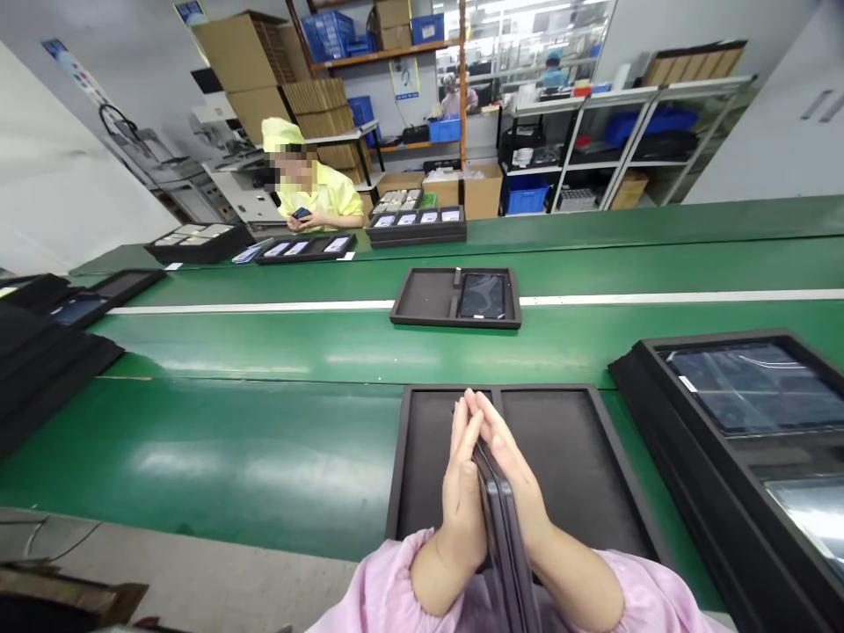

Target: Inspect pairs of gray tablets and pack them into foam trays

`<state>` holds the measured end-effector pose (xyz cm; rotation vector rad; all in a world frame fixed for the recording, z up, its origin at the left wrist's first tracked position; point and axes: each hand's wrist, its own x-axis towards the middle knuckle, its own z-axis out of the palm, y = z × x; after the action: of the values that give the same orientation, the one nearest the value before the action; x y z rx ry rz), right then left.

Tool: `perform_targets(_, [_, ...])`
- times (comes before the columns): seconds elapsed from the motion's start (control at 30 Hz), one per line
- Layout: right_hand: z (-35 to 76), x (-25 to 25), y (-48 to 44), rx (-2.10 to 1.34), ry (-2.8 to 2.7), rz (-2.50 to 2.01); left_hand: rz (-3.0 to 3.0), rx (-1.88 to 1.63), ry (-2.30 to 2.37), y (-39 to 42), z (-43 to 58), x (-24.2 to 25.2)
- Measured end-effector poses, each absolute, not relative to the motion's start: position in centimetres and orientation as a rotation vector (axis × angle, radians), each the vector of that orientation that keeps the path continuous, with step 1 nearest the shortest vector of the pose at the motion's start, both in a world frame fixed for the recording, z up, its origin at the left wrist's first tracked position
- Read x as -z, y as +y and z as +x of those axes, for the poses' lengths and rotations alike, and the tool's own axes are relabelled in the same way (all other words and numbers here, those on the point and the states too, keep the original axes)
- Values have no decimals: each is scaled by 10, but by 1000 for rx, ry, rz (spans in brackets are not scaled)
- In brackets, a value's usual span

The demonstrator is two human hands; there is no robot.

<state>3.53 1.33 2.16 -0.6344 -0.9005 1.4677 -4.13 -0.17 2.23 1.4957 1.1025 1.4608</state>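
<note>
Two dark, flat tablet-like devices (506,545) stand on edge, face to face, between my palms. My left hand (463,492) presses on their left side and my right hand (518,479) on their right side, with the fingertips meeting above the far end. Beneath and beyond my hands lies a black two-compartment tray (560,440); its right compartment holds nothing, and my hands partly cover the left one. The lower ends of the devices run down toward my body.
At the right, a stack of black trays (699,501) carries tablets. Another tray (422,294) with one tablet (483,296) sits on the green belt (264,343). Black trays (53,369) are piled at left. A person in yellow (330,189) holds a small device across the bench.
</note>
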Motion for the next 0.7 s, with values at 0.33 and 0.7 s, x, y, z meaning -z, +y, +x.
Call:
perform_targets(0.33, [42,-27,17,-1484,-730,-694,1228,-1469,1139,2,-22,-24])
perform_targets(0.7, [30,64,24,-1172,-1047,-866,1015,-1474,1276,32,-41,39])
